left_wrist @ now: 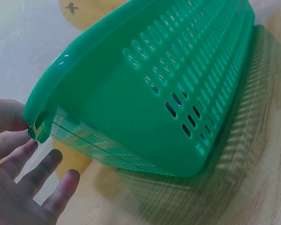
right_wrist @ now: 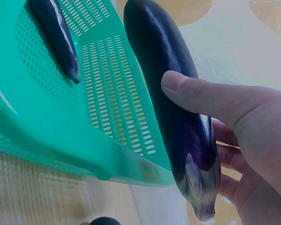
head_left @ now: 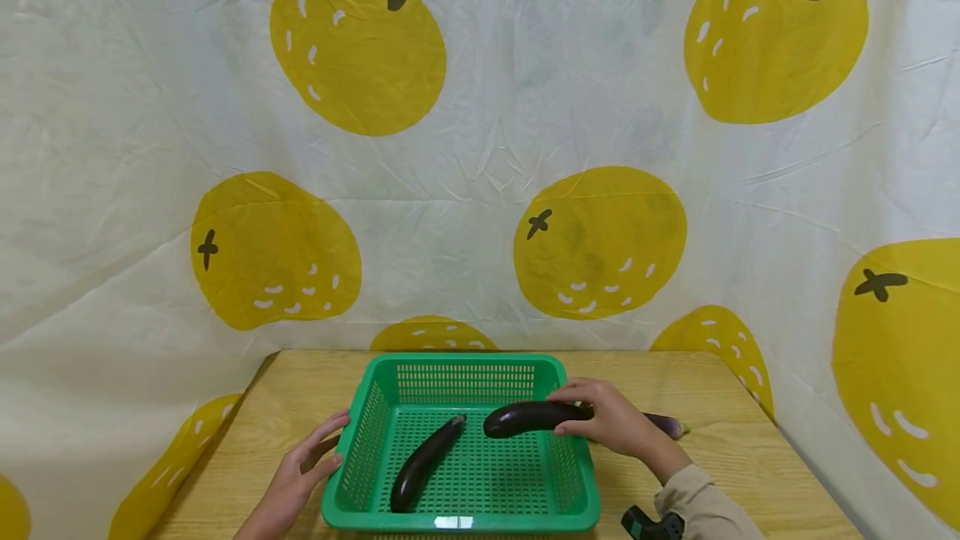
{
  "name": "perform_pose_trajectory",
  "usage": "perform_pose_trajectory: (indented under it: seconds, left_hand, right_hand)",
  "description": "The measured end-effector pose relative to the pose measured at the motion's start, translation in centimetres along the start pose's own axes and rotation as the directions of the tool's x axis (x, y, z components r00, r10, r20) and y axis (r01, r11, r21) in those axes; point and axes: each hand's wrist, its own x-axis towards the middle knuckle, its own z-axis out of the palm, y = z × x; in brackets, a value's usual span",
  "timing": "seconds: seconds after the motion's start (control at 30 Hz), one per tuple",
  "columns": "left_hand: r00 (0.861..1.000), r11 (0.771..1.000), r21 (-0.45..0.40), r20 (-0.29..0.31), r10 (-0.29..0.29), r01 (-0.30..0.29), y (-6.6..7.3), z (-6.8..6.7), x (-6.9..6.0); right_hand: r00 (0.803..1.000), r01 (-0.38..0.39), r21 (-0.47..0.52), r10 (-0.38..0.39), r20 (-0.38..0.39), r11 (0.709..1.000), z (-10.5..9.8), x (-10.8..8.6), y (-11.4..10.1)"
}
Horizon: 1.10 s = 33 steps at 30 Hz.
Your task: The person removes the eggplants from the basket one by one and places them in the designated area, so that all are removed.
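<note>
A green plastic basket [head_left: 461, 522] stands on the wooden table, one dark eggplant [head_left: 426, 465] lying slantwise inside it. Over the basket's right side, a second eggplant [head_left: 525, 419] is held in my right hand [head_left: 611, 419]. The right wrist view shows the thumb across this glossy eggplant [right_wrist: 164, 51] and fingers behind it, its stem end pointing down. My left hand [head_left: 296, 469] touches the basket's left rim with its fingertips. In the left wrist view, the lower fingers of the left hand [left_wrist: 23, 183] spread away from the basket wall [left_wrist: 107, 108].
Beyond the right wrist shows a purple end with a pale stem [head_left: 671, 426]; I cannot tell whether it is another eggplant. A black device [head_left: 651, 525] sits at the front right. The table [head_left: 720, 415] backs onto a fruit-patterned cloth [head_left: 465, 257].
</note>
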Motion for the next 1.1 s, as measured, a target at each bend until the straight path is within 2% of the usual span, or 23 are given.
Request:
perform_pose_trajectory:
  seconds: [0.3, 0.67, 1.1]
  left_hand:
    - [0.999, 0.999, -0.004, -0.025, -0.037, 0.037, 0.48, 0.17, -0.13]
    - [1.000, 1.000, -0.010, -0.003, 0.010, -0.010, 0.35, 0.09, -0.33]
    - [1.000, 1.000, -0.012, 0.003, 0.000, 0.000, 0.23, 0.02, -0.23]
  right_hand:
    - [1.000, 0.003, -0.035, -0.004, -0.029, 0.999, -0.27, -0.23, -0.16]
    - [0.999, 0.028, -0.034, -0.030, -0.044, 0.999, -0.57, -0.56, -0.22]
    - [0.999, 0.013, -0.037, -0.015, -0.050, 0.999, -0.61, -0.93, 0.20]
